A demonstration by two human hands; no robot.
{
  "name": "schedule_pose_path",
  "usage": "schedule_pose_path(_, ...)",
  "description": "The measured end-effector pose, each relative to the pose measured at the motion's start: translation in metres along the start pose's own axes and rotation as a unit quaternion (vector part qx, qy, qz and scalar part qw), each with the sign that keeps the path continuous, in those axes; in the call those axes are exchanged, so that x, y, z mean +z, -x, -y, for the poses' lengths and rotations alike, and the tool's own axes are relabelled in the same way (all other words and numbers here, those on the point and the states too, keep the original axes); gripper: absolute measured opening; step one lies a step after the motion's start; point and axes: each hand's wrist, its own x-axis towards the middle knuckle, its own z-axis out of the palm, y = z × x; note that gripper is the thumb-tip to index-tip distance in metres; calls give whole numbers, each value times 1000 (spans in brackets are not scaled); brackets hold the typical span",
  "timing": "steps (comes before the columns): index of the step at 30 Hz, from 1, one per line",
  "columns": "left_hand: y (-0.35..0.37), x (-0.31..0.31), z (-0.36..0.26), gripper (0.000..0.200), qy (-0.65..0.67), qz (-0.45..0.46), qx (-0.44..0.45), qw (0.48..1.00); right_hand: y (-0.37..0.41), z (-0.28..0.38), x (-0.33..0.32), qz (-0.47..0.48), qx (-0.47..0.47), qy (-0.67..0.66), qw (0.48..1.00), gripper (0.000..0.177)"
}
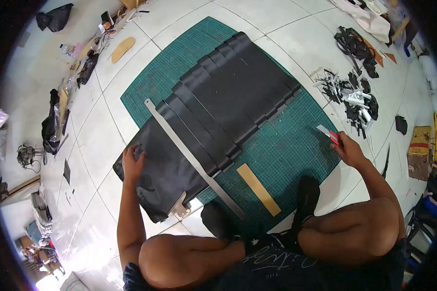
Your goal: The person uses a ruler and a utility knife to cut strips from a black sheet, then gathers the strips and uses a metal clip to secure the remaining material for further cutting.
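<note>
Seated worker at a green cutting mat (286,150) laid on the tiled floor (107,121), seen from above. The left hand (132,162) lies flat, fingers spread and released, on the near-left part of a black sheet (165,174), which overhangs the mat's left edge onto the floor. The right hand (348,151) is clenched around a red-handled utility knife (327,133), blade exposed and pointing up-left, held at the mat's right edge, well apart from the sheet. A long steel ruler (194,157) lies diagonally across the sheet, just beside a row of overlapping black strips (238,82) that fan toward the mat's far end. A tan strip (258,189) rests on the mat near the ruler's lower end, roughly parallel to it. A heap of black and white offcuts (354,97) lies on the floor beyond the right hand.
</note>
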Motion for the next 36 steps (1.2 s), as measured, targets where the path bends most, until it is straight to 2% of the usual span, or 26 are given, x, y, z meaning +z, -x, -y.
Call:
schedule_pose_path(3, 8, -12, -8, 46, 31, 24, -3, 999, -20, -17, 8, -34, -32, -37, 998, 37)
schedule_pose_path(6, -6, -29, -37, 47, 38, 48, -7, 998, -38, -29, 22, -79, -63, -16, 995, 40)
schedule_pose_path(9, -44, -49, -89, 49, 26, 88, 47, 995, -50, -33, 31, -70, -66, 5, 995, 42)
schedule_pose_path(10, -60, -54, -109, 50, 17, 105, 69, 992, -53, -33, 35, -100, -110, -25, 989, 43)
schedule_pose_path(14, -129, -52, -204, 53, -93, 144, 215, 961, -61, -33, 51, -75, -183, -80, 977, 45)
schedule_pose_path(17, -181, -21, -275, 59, -105, 138, 249, 953, -64, -31, 48, -67, -207, -31, 976, 47)
schedule_pose_path(21, -240, 47, -352, 65, -46, 122, 220, 967, -101, -43, 25, -76, -220, -93, 968, 44)
schedule_pose_path(22, -251, 67, -367, 67, -27, 112, 219, 969, -118, -42, 15, -81, -125, -139, 979, 41)
schedule_pose_path(23, -259, 85, -378, 68, -9, 102, 216, 971, -140, -47, 17, -194, -144, -111, 964, 39)
schedule_pose_path(25, -274, 114, -401, 69, 2, 80, 197, 977, -176, -51, 10, -246, -140, -50, 958, 39)
schedule_pose_path(27, -294, 138, -419, 70, 2, 50, 186, 981, -205, -49, 13, -304, -147, -4, 941, 39)
schedule_pose_path(29, -313, 159, -425, 70, -16, 25, 179, 983, -217, -47, 21, -319, -111, -3, 941, 39)
schedule_pose_path(32, -345, 179, -432, 67, -7, 66, 169, 983, -220, -51, 30, -322, -76, -26, 943, 40)
schedule_pose_path(36, -352, 191, -445, 60, -17, 58, 177, 982, -223, -58, 28, -324, -73, -28, 943, 42)
